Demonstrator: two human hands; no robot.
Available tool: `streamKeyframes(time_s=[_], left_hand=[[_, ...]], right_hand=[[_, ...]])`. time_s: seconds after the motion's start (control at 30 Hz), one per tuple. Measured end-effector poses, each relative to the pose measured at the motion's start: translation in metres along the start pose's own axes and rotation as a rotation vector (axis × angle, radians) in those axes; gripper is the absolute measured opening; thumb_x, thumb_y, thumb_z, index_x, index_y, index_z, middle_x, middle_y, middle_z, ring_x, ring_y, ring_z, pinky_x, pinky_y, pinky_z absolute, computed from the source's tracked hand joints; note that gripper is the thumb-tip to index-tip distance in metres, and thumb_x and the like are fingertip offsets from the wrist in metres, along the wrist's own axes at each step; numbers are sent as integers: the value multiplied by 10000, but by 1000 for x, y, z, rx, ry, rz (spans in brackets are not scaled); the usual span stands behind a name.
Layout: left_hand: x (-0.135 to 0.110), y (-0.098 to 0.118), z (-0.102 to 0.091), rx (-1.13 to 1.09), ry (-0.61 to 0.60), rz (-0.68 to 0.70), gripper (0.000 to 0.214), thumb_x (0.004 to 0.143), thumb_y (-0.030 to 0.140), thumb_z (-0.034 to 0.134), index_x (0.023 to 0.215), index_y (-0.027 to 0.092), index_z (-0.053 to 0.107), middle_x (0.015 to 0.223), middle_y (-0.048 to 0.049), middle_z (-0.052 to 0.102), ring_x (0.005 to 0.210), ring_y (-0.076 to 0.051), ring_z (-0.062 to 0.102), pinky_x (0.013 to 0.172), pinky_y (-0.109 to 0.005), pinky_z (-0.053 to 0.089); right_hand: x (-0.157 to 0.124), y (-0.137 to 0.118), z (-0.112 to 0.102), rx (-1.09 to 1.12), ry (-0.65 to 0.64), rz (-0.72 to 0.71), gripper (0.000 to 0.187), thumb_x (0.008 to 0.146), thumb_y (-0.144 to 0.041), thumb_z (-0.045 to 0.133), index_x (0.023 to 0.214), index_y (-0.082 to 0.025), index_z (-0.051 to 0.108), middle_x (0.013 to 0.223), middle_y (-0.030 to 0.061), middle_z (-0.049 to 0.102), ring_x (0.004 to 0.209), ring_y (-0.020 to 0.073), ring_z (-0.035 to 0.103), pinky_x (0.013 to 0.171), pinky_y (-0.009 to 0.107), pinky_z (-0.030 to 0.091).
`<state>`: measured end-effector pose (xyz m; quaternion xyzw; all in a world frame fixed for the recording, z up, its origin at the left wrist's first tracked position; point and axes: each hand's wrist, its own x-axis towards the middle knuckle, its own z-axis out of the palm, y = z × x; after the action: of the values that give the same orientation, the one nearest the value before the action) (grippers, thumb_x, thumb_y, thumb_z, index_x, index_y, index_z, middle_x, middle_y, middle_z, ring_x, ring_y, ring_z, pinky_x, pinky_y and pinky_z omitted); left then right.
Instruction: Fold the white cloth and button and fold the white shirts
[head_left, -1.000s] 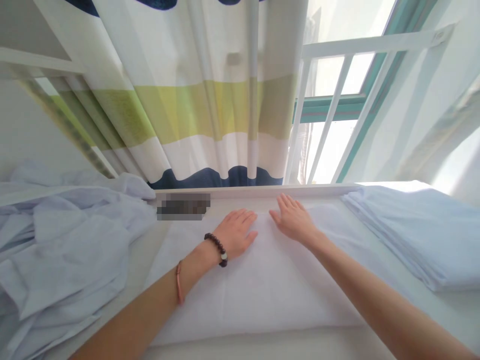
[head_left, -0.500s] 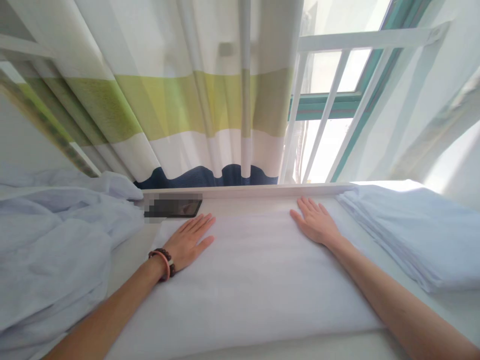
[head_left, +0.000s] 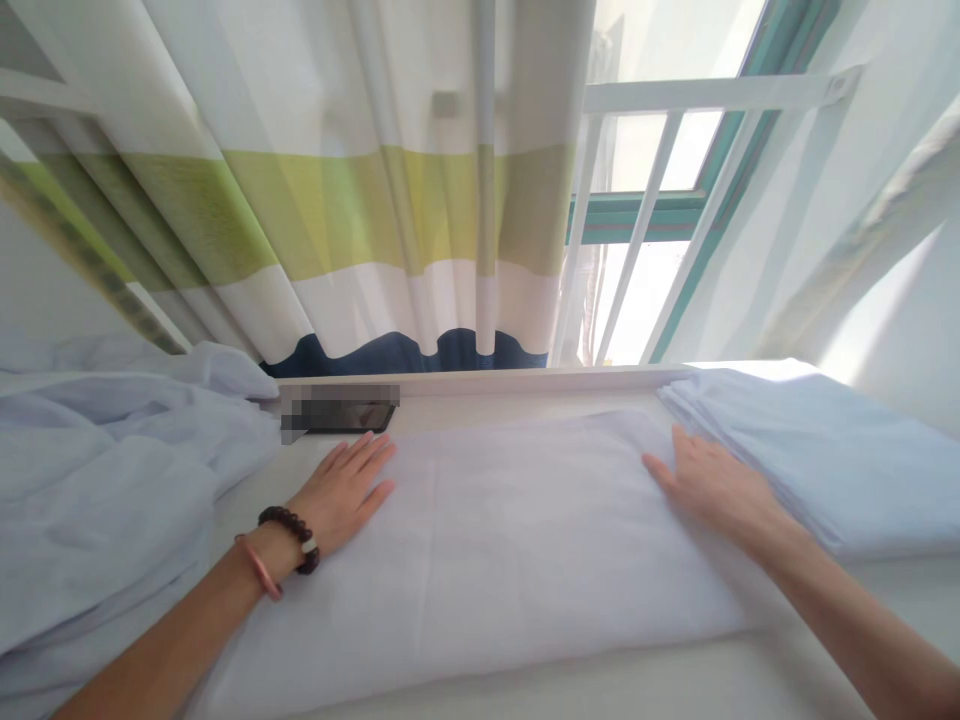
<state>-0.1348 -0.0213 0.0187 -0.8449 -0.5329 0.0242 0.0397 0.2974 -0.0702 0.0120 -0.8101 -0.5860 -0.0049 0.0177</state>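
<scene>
A folded white cloth (head_left: 510, 540), wide and flat like a sheet, lies on the white surface in front of me. My left hand (head_left: 341, 490) rests palm down on its far left part, fingers stretched out, with a beaded bracelet and a pinkish bangle on the wrist. At the cloth's far right edge is my right hand (head_left: 709, 480). Its thumb stands apart and its fingers are extended, partly bent at the tips. Neither hand grasps anything that I can see. Just beyond the left fingertips lies a black phone or tablet (head_left: 349, 415), partly blurred out.
A crumpled white cloth heap (head_left: 112, 480) lies at the left. On the right is a folded pale-blue cloth stack (head_left: 832, 460), close to my right hand. White railing bars (head_left: 637, 240) and a striped curtain (head_left: 337, 210) stand behind the surface's raised far edge (head_left: 480, 382).
My right hand has slid right and nearer to me, to the cloth's edge. My left hand has shifted slightly left. The view has moved a little to the right.
</scene>
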Motion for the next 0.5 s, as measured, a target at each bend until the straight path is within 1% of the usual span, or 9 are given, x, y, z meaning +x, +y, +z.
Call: streamKeyframes(time_s=[0.03, 0.1, 0.17, 0.23, 0.3, 0.37, 0.4, 0.47, 0.5], left_hand=[[6, 13, -5, 4, 0, 39, 568, 945, 414, 295, 1411, 115, 421, 1503, -109, 345, 1409, -291, 256, 1145, -491, 181], [18, 42, -14, -50, -15, 201, 566, 956, 467, 295, 1444, 191, 369, 1524, -70, 310, 1421, -271, 229, 1156, -491, 137], [29, 70, -18, -124, -61, 398, 568, 955, 535, 288, 1468, 292, 299, 1549, -21, 249, 1435, -263, 183, 1157, -503, 106], [38, 89, -17, -170, -62, 510, 557, 956, 552, 281, 1468, 330, 284, 1558, -5, 221, 1442, -260, 153, 1160, -502, 85], [44, 99, -11, -197, -35, 541, 539, 963, 538, 280, 1461, 333, 301, 1563, -3, 210, 1445, -262, 135, 1162, -496, 84], [47, 102, -5, -210, -11, 529, 529, 968, 525, 281, 1457, 326, 316, 1565, -7, 204, 1446, -267, 127, 1162, -497, 92], [47, 102, -3, -210, -10, 517, 531, 969, 522, 279, 1458, 318, 318, 1565, -13, 202, 1446, -270, 125, 1161, -501, 93], [46, 100, -4, -203, -29, 496, 540, 971, 521, 267, 1459, 297, 322, 1564, -26, 205, 1446, -275, 122, 1159, -512, 93], [43, 99, -6, -200, -39, 492, 543, 970, 524, 263, 1458, 295, 324, 1563, -27, 208, 1446, -276, 120, 1158, -516, 89]], right_hand=[[-5, 4, -6, 2, -56, 20, 621, 907, -496, 311, 1276, -35, 502, 1222, 251, 598, 1092, 399, 578, 817, 501, 488], [-10, 13, -14, 41, -183, 33, 572, 879, -563, 349, 1078, -93, 606, 1062, 226, 663, 956, 378, 635, 745, 466, 503], [-10, 22, -19, 119, -265, 17, 542, 823, -613, 429, 968, -126, 619, 987, 192, 682, 886, 349, 654, 722, 426, 506], [-8, 29, -23, 232, -288, -18, 506, 758, -609, 529, 939, -145, 622, 1007, 163, 689, 908, 336, 652, 732, 390, 509], [-7, 33, -26, 385, -337, -67, 437, 734, -563, 577, 910, -169, 642, 1025, 125, 702, 947, 323, 650, 755, 358, 512], [-7, 33, -30, 573, -419, -100, 372, 754, -520, 567, 897, -190, 665, 1025, 87, 717, 962, 303, 656, 775, 331, 517], [-6, 33, -31, 663, -441, -102, 360, 768, -503, 555, 924, -199, 672, 1044, 74, 718, 974, 293, 657, 785, 321, 521], [-4, 33, -33, 778, -431, -88, 392, 786, -485, 536, 1031, -206, 661, 1124, 68, 698, 1020, 282, 648, 811, 315, 525], [-1, 33, -33, 786, -396, -78, 426, 787, -481, 534, 1088, -202, 646, 1171, 74, 679, 1054, 283, 635, 833, 320, 522]])
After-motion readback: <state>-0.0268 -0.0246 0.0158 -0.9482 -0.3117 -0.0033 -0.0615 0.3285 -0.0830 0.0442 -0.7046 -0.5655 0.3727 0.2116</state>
